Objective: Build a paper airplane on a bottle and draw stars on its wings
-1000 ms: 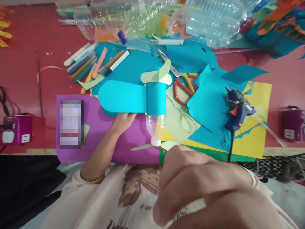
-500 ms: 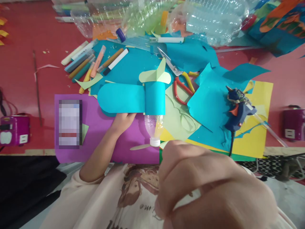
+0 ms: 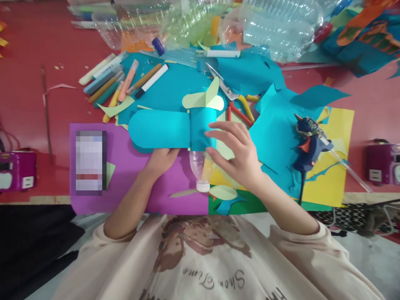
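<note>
A clear plastic bottle (image 3: 199, 162) with a white cap lies cap toward me, wrapped in blue paper (image 3: 200, 129). A long rounded blue paper wing (image 3: 159, 129) sticks out from its left side. Pale green paper fins (image 3: 203, 100) stand at its far end. My left hand (image 3: 162, 160) is closed at the wing's near edge, its fingertips hidden beneath. Over the wrapped bottle's right side reaches my right hand (image 3: 239, 152), fingers spread and curved, holding nothing. Its fingertips are at the blue paper; whether they touch I cannot tell.
Red-and-yellow-handled scissors (image 3: 237, 104) lie beyond my right hand, and a blue glue gun (image 3: 308, 146) lies to the right. Several markers (image 3: 109, 81) are at the back left. A phone (image 3: 90, 160) lies on purple paper. Clear bottles (image 3: 275, 29) fill the far side.
My right hand has moved from close before the camera, forward and down to the bottle's right side, and its fingers have spread. My left hand and the bottle stay in place.
</note>
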`<action>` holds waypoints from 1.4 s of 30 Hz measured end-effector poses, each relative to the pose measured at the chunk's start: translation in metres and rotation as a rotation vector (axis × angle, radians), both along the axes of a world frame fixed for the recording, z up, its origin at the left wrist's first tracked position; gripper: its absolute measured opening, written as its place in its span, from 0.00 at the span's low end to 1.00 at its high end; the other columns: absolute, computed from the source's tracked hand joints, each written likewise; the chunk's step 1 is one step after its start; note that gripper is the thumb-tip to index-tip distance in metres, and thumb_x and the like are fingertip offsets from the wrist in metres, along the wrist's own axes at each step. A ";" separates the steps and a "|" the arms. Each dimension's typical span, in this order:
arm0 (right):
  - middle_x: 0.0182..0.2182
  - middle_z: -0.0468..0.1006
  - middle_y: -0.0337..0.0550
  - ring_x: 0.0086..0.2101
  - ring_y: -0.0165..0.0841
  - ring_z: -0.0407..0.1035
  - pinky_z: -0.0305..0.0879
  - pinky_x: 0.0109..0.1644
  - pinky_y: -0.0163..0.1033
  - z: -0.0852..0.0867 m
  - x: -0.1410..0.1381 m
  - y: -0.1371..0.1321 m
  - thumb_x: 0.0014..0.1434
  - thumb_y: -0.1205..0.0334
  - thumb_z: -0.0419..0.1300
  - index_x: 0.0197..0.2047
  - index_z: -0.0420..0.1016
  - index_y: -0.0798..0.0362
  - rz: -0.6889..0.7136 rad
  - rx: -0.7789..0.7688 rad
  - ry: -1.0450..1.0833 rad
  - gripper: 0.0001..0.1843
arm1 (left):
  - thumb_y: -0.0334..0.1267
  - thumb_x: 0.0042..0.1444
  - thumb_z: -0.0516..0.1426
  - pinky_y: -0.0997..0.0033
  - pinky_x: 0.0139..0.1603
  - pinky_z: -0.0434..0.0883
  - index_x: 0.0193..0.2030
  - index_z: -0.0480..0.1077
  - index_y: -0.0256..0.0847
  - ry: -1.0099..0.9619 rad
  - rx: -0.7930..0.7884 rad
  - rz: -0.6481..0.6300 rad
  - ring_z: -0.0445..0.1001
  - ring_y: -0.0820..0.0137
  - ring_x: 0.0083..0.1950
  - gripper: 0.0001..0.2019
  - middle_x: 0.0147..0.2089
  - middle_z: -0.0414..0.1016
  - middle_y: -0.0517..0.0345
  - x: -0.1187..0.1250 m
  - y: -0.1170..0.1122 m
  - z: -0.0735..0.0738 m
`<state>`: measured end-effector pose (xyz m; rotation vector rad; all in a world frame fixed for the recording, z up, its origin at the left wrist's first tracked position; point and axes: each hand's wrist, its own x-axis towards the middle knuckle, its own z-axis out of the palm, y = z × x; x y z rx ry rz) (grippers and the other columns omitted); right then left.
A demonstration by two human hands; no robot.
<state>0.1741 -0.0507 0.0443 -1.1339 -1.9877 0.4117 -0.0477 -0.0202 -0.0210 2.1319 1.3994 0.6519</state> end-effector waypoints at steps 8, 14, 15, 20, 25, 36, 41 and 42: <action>0.62 0.69 0.49 0.61 0.47 0.63 0.63 0.63 0.60 -0.033 0.004 0.007 0.65 0.45 0.51 0.60 0.68 0.46 -0.002 -0.102 -0.113 0.25 | 0.53 0.69 0.42 0.57 0.65 0.67 0.54 0.70 0.44 -0.036 -0.103 -0.059 0.72 0.60 0.61 0.23 0.52 0.79 0.51 0.005 -0.002 0.006; 0.61 0.70 0.50 0.60 0.47 0.64 0.63 0.62 0.60 -0.035 0.006 0.009 0.65 0.44 0.52 0.60 0.69 0.45 0.007 -0.118 -0.078 0.25 | 0.55 0.67 0.43 0.54 0.65 0.66 0.57 0.68 0.45 -0.026 -0.115 -0.055 0.70 0.58 0.63 0.24 0.54 0.78 0.50 0.005 -0.003 0.007; 0.62 0.70 0.50 0.60 0.47 0.64 0.64 0.62 0.60 -0.035 0.006 0.009 0.65 0.43 0.52 0.60 0.69 0.45 0.009 -0.127 -0.079 0.26 | 0.55 0.67 0.43 0.54 0.66 0.66 0.57 0.68 0.45 -0.025 -0.115 -0.056 0.70 0.58 0.63 0.24 0.54 0.78 0.49 0.005 -0.003 0.007; 0.61 0.70 0.50 0.60 0.47 0.65 0.64 0.62 0.59 -0.036 0.007 0.010 0.64 0.43 0.52 0.60 0.69 0.46 0.011 -0.120 -0.070 0.26 | 0.58 0.67 0.41 0.55 0.66 0.66 0.57 0.68 0.44 -0.038 -0.147 -0.075 0.69 0.58 0.64 0.27 0.54 0.78 0.49 0.006 -0.003 0.011; 0.60 0.71 0.52 0.60 0.45 0.66 0.65 0.62 0.57 -0.040 0.007 0.009 0.64 0.46 0.55 0.60 0.69 0.47 0.011 -0.065 -0.013 0.24 | 0.65 0.64 0.39 0.54 0.66 0.66 0.57 0.68 0.44 -0.086 -0.205 -0.075 0.67 0.57 0.65 0.33 0.55 0.77 0.49 0.007 -0.004 0.017; 0.60 0.71 0.51 0.61 0.44 0.65 0.66 0.62 0.58 -0.042 0.006 0.008 0.65 0.46 0.53 0.60 0.69 0.46 0.012 -0.076 -0.003 0.25 | 0.72 0.60 0.39 0.52 0.65 0.68 0.53 0.71 0.46 -0.127 -0.374 -0.129 0.67 0.55 0.65 0.37 0.53 0.79 0.55 0.008 -0.006 0.032; 0.63 0.68 0.49 0.63 0.46 0.62 0.64 0.63 0.59 -0.042 0.006 0.008 0.64 0.45 0.53 0.62 0.68 0.44 0.025 -0.142 -0.004 0.26 | 0.72 0.59 0.38 0.51 0.67 0.67 0.53 0.72 0.45 -0.150 -0.378 -0.132 0.67 0.55 0.66 0.38 0.53 0.79 0.55 0.009 -0.004 0.032; 0.63 0.68 0.49 0.63 0.45 0.61 0.64 0.63 0.59 -0.042 0.006 0.008 0.65 0.45 0.53 0.62 0.68 0.44 0.030 -0.150 -0.001 0.26 | 0.73 0.59 0.39 0.51 0.67 0.67 0.54 0.72 0.45 -0.156 -0.377 -0.131 0.67 0.55 0.66 0.38 0.54 0.79 0.55 0.009 -0.004 0.032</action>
